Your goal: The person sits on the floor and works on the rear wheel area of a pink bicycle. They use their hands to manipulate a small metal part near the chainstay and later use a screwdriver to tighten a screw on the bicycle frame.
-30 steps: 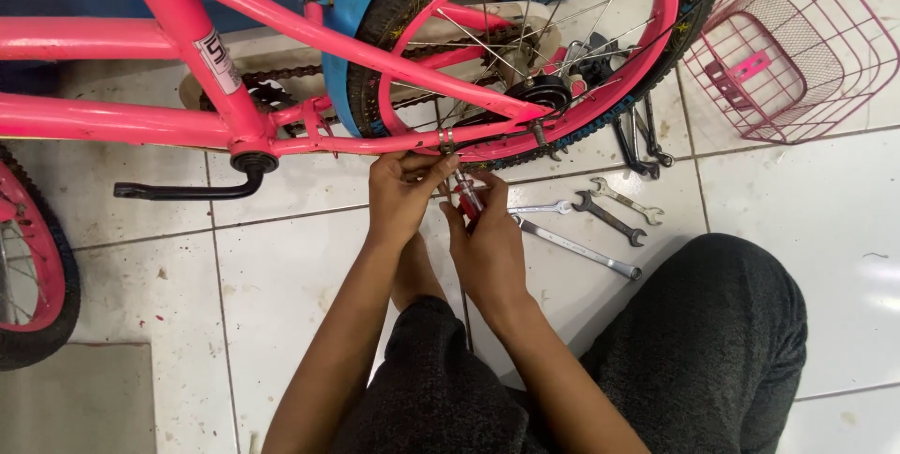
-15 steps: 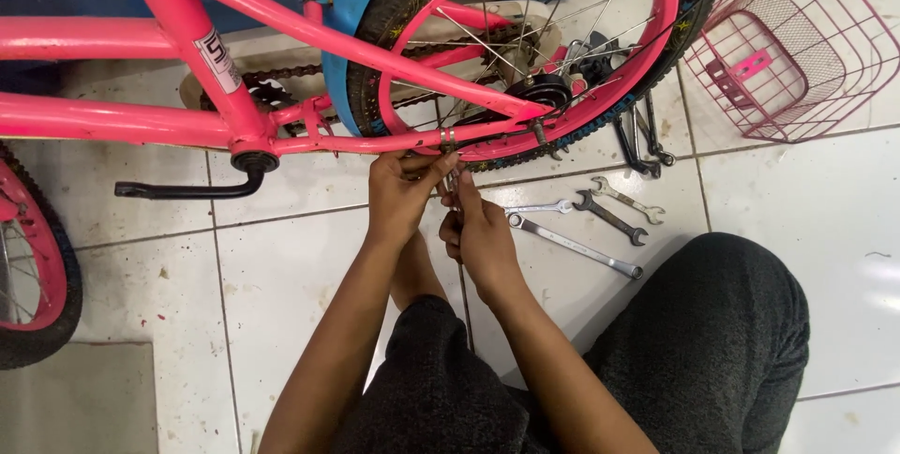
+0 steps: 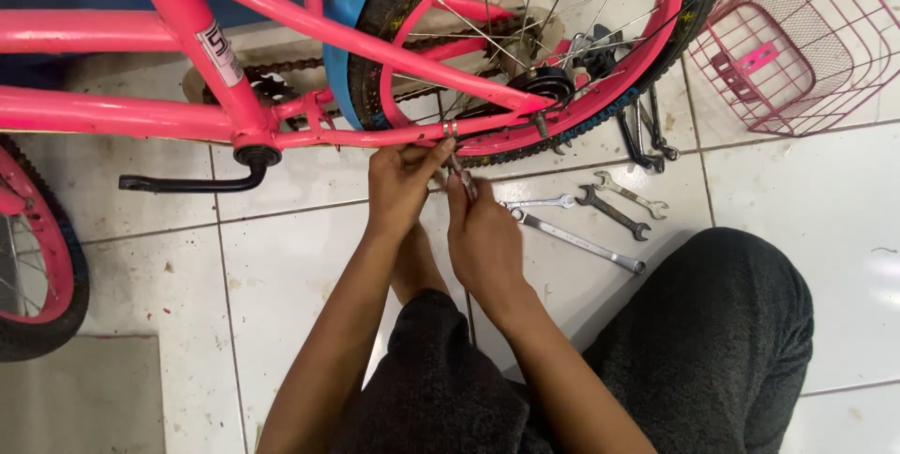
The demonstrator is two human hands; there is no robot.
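Gripping: a small metal tool (image 3: pixel 466 180) is held in the right hand (image 3: pixel 483 243), whose fingers are curled shut around its lower end; the tool's tip is pointed up toward the frame tube.
Left hand: the left hand (image 3: pixel 401 187) is raised to the lower pink tube of the bicycle frame (image 3: pixel 187 121), its fingers pinched together at a small metal clamp (image 3: pixel 449 128) on that tube; whether anything is actually held between the fingertips cannot be told.
Hands together: the two hands are set close, almost touching, just below the tube and in front of the rear wheel (image 3: pixel 525 51).
Tool position: the tool is seen between the two hands, just under the clamp.
Bicycle: a pink bicycle is laid across the top of the view, with a blue mudguard (image 3: pixel 352 13) over the rear wheel, a chain (image 3: pixel 291 69) behind the frame and a black pedal crank (image 3: pixel 192 182) hanging below it.
Front wheel: part of a second wheel (image 3: pixel 37 257) is shown at the left edge.
Wrenches: several silver and dark wrenches (image 3: pixel 600 215) are laid on the white tiled floor (image 3: pixel 291 266), just right of the right hand.
Basket: a pink wire basket (image 3: pixel 797 41) is placed on the floor at the upper right.
Legs: dark trousers (image 3: pixel 712 332) are seen at the bottom, with the knee near the wrenches.
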